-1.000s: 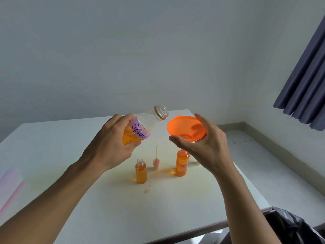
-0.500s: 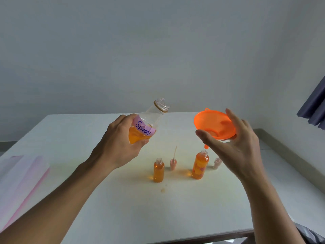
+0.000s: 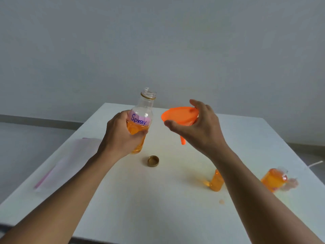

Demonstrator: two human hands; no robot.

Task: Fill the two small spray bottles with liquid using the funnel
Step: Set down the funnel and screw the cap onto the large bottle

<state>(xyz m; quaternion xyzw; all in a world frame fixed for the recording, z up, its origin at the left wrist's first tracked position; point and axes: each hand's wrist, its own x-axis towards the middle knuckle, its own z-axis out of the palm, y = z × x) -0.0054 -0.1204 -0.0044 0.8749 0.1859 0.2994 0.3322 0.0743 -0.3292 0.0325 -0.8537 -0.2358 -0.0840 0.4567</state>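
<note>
My left hand (image 3: 121, 136) grips an uncapped clear bottle (image 3: 142, 118) labelled "Spray", about half full of orange liquid, held nearly upright above the white table (image 3: 158, 199). My right hand (image 3: 202, 131) holds the orange funnel (image 3: 179, 117) by its rim, in the air right of the bottle, spout pointing down. Two small spray bottles filled with orange liquid stand at the right: one (image 3: 217, 181) partly behind my right forearm, the other (image 3: 273, 178) blurred near the table's right edge. A pink sprayer cap (image 3: 292, 184) lies beside the far one.
A gold bottle cap (image 3: 153, 161) lies on the table below the big bottle. A small orange drop (image 3: 221, 201) marks the tabletop. Pale pink sheets (image 3: 70, 159) lie along the left edge. A grey wall stands behind the table.
The view swung left, so the small bottles slid to the right. My left hand tipped the big bottle from tilted to nearly upright. The funnel was lifted off the small bottle and moved left.
</note>
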